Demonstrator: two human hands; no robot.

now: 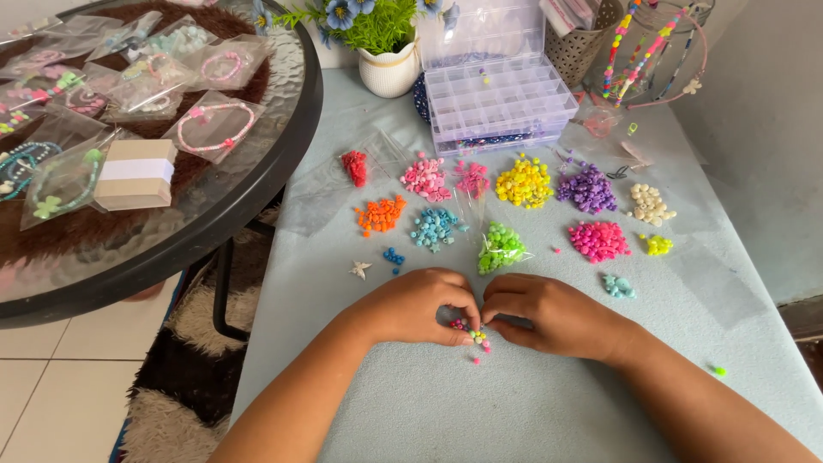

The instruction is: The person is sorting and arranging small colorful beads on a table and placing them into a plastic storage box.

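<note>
1. Counter point(531, 411) with a pale blue felt cover spreads under my arms; a round glass table point(257, 197) stands at its left.
2. Bead piles point(525, 183) in many colours lie in rows beyond my hands.
3. My left hand point(420, 307) and right hand point(549, 315) meet, fingertips pinched closed.
4. Both pinch a short beaded strand point(476, 336) on the felt, so I judge I am mid-stringing; adding a bead needs a steady thread end.

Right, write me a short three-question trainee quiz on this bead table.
1. True or false: both hands, left hand and right hand, meet over a short string of small pink and green beads.
2. Which pile lies nearer the clear plastic compartment box: yellow bead pile or bright green bead pile?
3. Fill in: the white flower pot stands ____ of the box.

Key: 1 true; 2 yellow; 3 left.
</note>
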